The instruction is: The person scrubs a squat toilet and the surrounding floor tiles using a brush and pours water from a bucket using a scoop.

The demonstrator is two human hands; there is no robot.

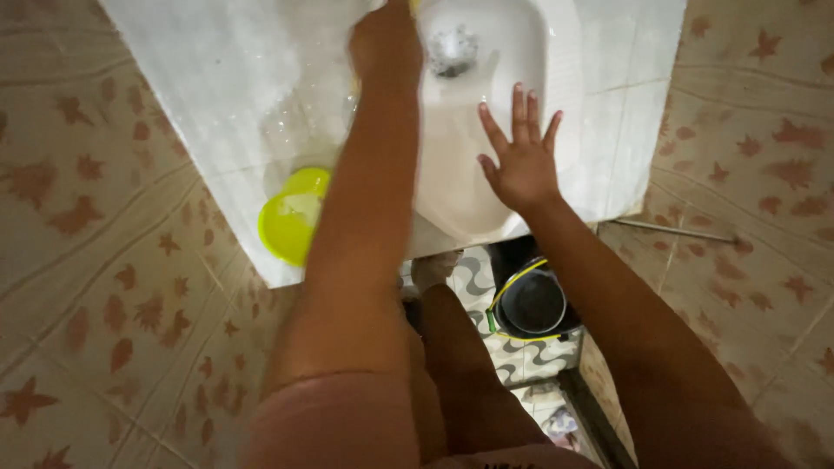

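The white ceramic squat toilet pan [469,187] is seen at the far middle of the scene, set into a raised white tiled platform [217,95]. The right hand [521,161] is laid flat on the pan's right side, fingers spread wide, nothing held. The left hand [382,39] is reached further, to the pan's far left rim near the drain hole [453,48]; whether it is closed on anything cannot be told. A round yellow-green plastic cup [294,217] is stood on the platform's near left edge. A dark bucket [532,302] is seen on the lower patterned floor, near right.
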